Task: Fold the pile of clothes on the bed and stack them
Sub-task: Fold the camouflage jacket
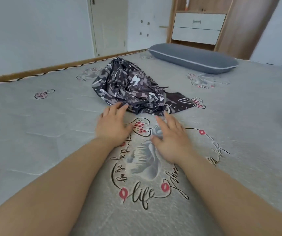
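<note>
A crumpled pile of dark clothes (130,86) with a grey and white pattern lies in the middle of the grey bed (43,133). My left hand (113,123) reaches out with straight fingers, its fingertips at the pile's near left edge. My right hand (170,138) is stretched forward beside it, fingers spread, its fingertips just short of the pile's near right edge. Neither hand holds anything.
A long grey pillow (193,58) lies at the far right of the bed. Behind it stands a wooden cabinet with white drawers (198,29). A wooden bed edge (34,69) runs along the far left, with a white wall and a door (109,24) beyond.
</note>
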